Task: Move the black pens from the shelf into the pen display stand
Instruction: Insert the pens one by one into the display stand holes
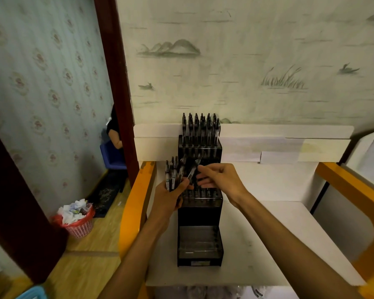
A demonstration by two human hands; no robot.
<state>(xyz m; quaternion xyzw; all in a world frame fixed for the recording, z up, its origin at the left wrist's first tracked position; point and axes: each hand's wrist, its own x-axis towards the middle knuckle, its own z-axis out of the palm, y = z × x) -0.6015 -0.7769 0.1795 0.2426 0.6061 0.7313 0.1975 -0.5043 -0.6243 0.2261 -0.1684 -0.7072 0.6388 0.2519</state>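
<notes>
A black stepped pen display stand (199, 214) stands on the white shelf (268, 229). Its back rows hold several black pens (200, 128) upright; more pens stand in the lower row under my hands. My left hand (171, 195) grips a bunch of black pens (173, 172) beside the stand's left edge. My right hand (219, 176) reaches over the stand and pinches one black pen (193, 170) from that bunch, tilted. The stand's bottom front tray holds no pens.
White cardboard panels (285, 145) back the shelf against the wall. Orange wooden rails (136, 203) flank the shelf left and right. A pink basket of crumpled paper (78, 219) sits on the wooden floor at left, near a dark door frame (117, 83).
</notes>
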